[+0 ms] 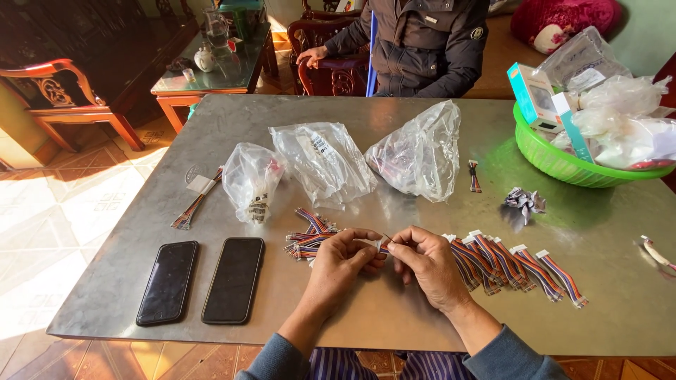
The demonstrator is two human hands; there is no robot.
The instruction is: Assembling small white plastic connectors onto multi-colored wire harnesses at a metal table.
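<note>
Left hand and right hand both pinch one striped cable above the table, cable piles either side.

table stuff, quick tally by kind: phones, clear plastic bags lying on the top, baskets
Black phones: 2, one beside the other, near the left hand
Clear plastic bags on the tabletop: 3, at and
Green basket: 1
Total: 6
</note>
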